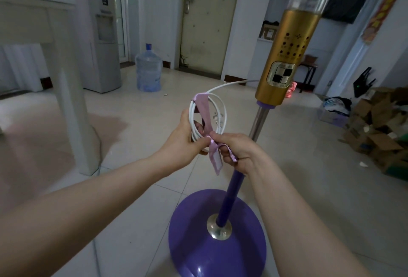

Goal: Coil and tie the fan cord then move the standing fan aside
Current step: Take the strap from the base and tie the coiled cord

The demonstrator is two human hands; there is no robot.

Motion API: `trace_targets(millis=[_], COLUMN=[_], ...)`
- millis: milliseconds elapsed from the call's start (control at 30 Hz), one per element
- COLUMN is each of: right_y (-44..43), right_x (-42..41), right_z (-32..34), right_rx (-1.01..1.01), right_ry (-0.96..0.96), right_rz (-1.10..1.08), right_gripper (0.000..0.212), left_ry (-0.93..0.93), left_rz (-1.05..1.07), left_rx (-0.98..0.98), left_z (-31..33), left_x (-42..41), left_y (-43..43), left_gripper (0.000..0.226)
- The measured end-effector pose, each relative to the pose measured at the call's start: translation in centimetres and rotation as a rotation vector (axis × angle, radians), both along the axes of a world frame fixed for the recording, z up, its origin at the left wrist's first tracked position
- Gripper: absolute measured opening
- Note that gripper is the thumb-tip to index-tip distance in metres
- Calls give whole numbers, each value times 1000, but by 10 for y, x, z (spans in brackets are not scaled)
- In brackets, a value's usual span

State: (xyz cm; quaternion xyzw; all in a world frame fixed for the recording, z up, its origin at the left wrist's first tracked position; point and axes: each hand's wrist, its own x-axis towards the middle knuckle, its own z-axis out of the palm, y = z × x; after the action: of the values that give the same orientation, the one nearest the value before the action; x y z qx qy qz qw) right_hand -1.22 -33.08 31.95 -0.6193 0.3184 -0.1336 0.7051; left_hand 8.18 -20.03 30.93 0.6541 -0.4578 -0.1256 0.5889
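Note:
The standing fan rises in front of me: a round purple base [217, 239], a purple and steel pole, and a gold control column [284, 55]. Its white cord [220, 111] is wound into a coil held just left of the pole, with one strand running back to the column. A lilac ribbon [204, 111] loops over the coil from top to bottom. My left hand [183, 138] grips the coil's lower left side. My right hand [236, 148] pinches the ribbon's ends below the coil, and a loose tail hangs down.
A white table leg [72, 104] stands at left, with a water dispenser [101, 33] and a blue water jug [148, 70] behind it. Cardboard boxes [379, 131] are piled on the floor at right. A closed door is straight ahead.

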Motion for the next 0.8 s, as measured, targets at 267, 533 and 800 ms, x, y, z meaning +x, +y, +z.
trace_targets(millis=[267,533,800], right_y=[-10,-5,-7], right_x=[1,3,-10], right_z=[2,-4,-4], right_rx=[72,149,48], right_ry=[-68,-145,-64], right_rz=[85,125,108], right_gripper=[28,11,24], left_ry=[962,1099,722], left_rz=[-258,-512,-150], left_rx=[-8,558,484], left_z=[-8,-15,-4], left_x=[2,0,11], left_y=[11,-2,-11], left_gripper=[57,29,15])
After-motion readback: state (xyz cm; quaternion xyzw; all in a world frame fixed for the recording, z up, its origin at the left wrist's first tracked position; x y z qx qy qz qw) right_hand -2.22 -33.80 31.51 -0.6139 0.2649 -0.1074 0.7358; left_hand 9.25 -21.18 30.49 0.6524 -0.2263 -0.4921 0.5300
